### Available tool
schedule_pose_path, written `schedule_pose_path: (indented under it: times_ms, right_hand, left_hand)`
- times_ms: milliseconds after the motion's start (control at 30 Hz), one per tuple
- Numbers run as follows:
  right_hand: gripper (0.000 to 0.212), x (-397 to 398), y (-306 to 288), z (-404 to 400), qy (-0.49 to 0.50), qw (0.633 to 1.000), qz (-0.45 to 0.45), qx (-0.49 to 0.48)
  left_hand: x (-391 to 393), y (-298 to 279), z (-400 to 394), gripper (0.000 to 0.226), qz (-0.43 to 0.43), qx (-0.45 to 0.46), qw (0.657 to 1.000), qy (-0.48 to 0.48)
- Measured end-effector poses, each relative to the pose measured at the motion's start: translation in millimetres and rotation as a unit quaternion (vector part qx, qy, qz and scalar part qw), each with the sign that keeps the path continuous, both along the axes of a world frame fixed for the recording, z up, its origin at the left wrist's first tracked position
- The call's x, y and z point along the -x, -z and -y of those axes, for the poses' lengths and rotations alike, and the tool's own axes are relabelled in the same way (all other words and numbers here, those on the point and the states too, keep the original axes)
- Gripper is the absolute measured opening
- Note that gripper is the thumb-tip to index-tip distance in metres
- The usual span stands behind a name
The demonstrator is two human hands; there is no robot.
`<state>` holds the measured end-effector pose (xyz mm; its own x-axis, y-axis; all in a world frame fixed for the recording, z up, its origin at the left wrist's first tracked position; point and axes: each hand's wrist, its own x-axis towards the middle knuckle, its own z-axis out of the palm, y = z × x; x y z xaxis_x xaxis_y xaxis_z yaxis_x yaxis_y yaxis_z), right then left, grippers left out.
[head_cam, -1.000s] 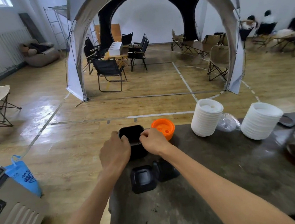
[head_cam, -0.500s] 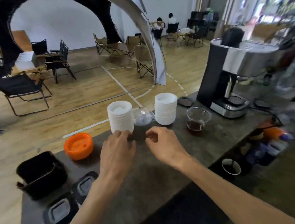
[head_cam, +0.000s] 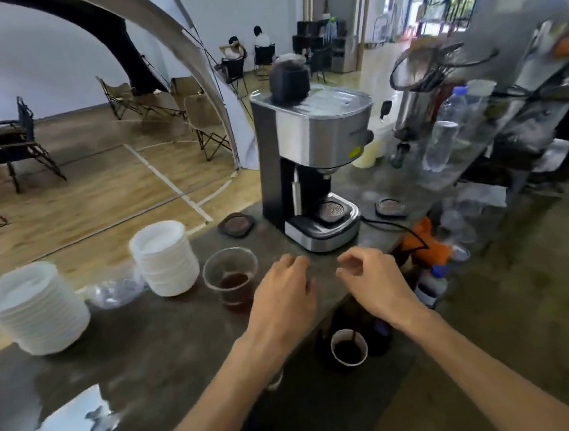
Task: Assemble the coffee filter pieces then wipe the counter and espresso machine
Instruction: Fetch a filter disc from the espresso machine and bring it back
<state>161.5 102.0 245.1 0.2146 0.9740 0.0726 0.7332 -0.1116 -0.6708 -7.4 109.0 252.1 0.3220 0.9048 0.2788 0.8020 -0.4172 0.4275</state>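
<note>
Both hands hover over the dark worktop (head_cam: 158, 357) just in front of the espresso machine (head_cam: 309, 165), and neither holds anything. The left hand (head_cam: 283, 298) has its fingers loosely curled downward, its grip released. The right hand (head_cam: 375, 283) also has a released grip, thumb and forefinger bent toward each other with nothing between them.

As for the coffee filter pieces, none can be made out with certainty here. A dark square piece (head_cam: 236, 224) lies on the worktop left of the machine's base, and a similar one (head_cam: 391, 207) lies to its right, but whether these belong to the filter I cannot tell. No portafilter shows under the machine's brew head.

By my reading, this is a moment between steps: the hands are free and near the machine, so either the remaining filter parts are about to be fetched or the wiping stage is about to start. An orange cloth-like thing (head_cam: 423, 241) sits at the worktop's right edge, partly blurred; if it is a rag, the right hand is nearest to it.

The next move calls for care around the clear plastic cup (head_cam: 231, 278) of dark liquid, which stands just beside the left hand, and the paper cup (head_cam: 349, 347) lower down.
</note>
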Motion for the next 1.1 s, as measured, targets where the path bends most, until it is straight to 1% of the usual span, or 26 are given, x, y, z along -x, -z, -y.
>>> schedule_pose_path:
  times_ms: [100,200,300,367,467,533,633,767,833,900,933,967,1000,1033,1067,1100]
  right_hand:
    - [0.015,-46,12,-35,0.005,1.000,-0.013,0.013]
    - [0.014,-79,18,-77,0.007,1.000,-0.008,0.027]
    - [0.018,-89,16,-119,0.004,1.000,0.002,0.015]
    - [0.023,-92,13,-146,-0.005,0.999,0.042,0.004]
    - [0.038,-86,9,-172,-0.025,0.991,0.131,0.019]
    - [0.041,-81,10,-181,-0.037,0.989,0.143,0.033]
    - [0.033,-80,18,-186,-0.029,0.995,0.087,0.045]
    - [0.022,-86,17,-182,0.000,0.998,-0.043,0.035]
    - [0.014,-89,16,-175,-0.003,0.996,-0.080,0.032]
    - [0.017,-90,16,-165,-0.003,0.990,-0.138,0.027]
    - [0.015,-89,14,-157,0.001,0.983,-0.184,0.023]
    - [0.011,-87,14,-146,0.005,0.971,-0.239,0.021]
    - [0.009,-84,13,-135,0.011,0.953,-0.301,0.022]
    - [0.007,-79,13,-123,0.018,0.931,-0.364,0.025]
    - [0.006,-75,13,-112,0.021,0.909,-0.416,0.030]
    - [0.005,-71,13,-100,0.017,0.893,-0.449,0.036]
  left_hand:
    - [-53,9,-34,0.029,-0.016,0.017,1.000,-0.016]
    - [-92,14,-67,0.028,-0.031,0.039,0.997,-0.066]
    - [-105,17,-87,0.035,-0.086,0.058,0.987,-0.121]
    - [-113,21,-99,0.046,-0.115,0.074,0.981,-0.135]
    - [-115,24,-111,0.062,-0.123,0.107,0.979,-0.124]
    - [-115,25,-113,0.067,-0.110,0.113,0.981,-0.117]
    - [-111,30,-111,0.071,-0.097,0.114,0.982,-0.113]
    - [-105,34,-105,0.068,-0.103,0.104,0.983,-0.111]
    - [-105,32,-99,0.065,-0.088,0.083,0.985,-0.122]
    - [-107,30,-92,0.055,-0.033,0.034,0.987,-0.154]
    - [-107,27,-87,0.049,0.015,0.014,0.984,-0.175]
    - [-108,24,-83,0.043,0.084,0.007,0.977,-0.195]
    - [-108,21,-78,0.037,0.167,0.024,0.962,-0.214]
    - [-108,16,-75,0.032,0.252,0.063,0.938,-0.230]
    - [-108,13,-73,0.027,0.339,0.112,0.903,-0.237]
    - [-107,9,-71,0.025,0.425,0.154,0.861,-0.234]
